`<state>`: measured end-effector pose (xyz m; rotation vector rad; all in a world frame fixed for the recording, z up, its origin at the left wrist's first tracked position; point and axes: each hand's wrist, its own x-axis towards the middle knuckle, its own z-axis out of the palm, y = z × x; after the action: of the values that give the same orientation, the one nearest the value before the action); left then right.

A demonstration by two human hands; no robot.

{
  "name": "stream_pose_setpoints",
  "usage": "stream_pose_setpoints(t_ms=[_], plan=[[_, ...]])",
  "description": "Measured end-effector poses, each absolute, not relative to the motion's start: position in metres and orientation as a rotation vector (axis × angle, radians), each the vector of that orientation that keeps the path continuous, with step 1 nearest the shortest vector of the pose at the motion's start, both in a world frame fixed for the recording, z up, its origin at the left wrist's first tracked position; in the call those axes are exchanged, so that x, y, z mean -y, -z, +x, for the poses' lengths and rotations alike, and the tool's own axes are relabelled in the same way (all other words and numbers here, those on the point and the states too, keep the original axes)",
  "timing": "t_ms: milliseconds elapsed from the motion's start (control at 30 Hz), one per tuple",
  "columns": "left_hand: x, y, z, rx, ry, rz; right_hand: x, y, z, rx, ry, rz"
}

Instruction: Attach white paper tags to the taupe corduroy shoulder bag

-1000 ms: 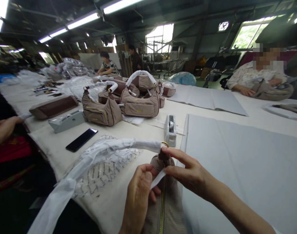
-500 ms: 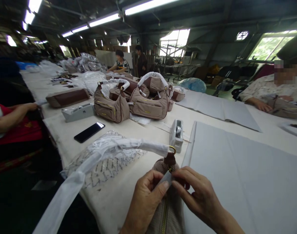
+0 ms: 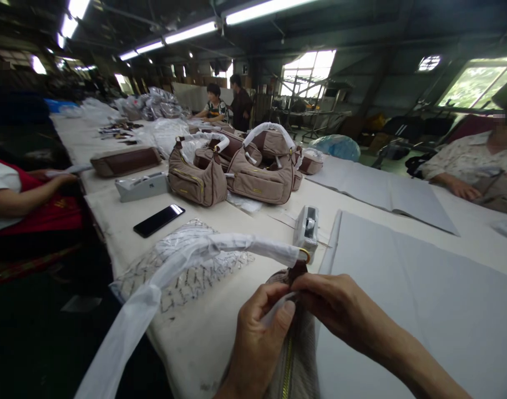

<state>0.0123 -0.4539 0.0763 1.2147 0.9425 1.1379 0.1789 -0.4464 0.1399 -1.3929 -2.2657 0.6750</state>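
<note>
A taupe fabric handbag [image 3: 304,354] with a gold zip [image 3: 287,366] lies on the table close in front of me. Its strap [image 3: 232,243], wrapped in white paper, arches left from a gold ring [image 3: 305,255] on a brown tab. Between the thumb and fingers of my left hand [image 3: 259,332] is a small white wrapping strip [image 3: 275,311], at the far end of the zip. My right hand [image 3: 340,305] is closed in a pinch against the same spot, just below the brown tab. Its fingertips hide whatever they grip.
Beyond the bag stands a tape dispenser [image 3: 307,230]. A phone [image 3: 158,220], a clear plastic bag [image 3: 187,277] and a grey box [image 3: 141,187] lie to the left. Finished handbags [image 3: 259,177] stand ahead. White sheets [image 3: 415,293] cover the right. Co-workers sit at both sides.
My right fingers have shifted up towards the brown tab and now cover the zip end. Less of the white strip shows. The whole view has moved slightly.
</note>
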Motion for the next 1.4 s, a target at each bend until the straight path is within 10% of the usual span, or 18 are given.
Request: stream_pose_setpoints(t_ms=[1400], plan=[[0.460,-0.054,0.004,-1.021,-1.296,1.338,0.436,-0.141,0.164,2.577,-0.090,-1.042]])
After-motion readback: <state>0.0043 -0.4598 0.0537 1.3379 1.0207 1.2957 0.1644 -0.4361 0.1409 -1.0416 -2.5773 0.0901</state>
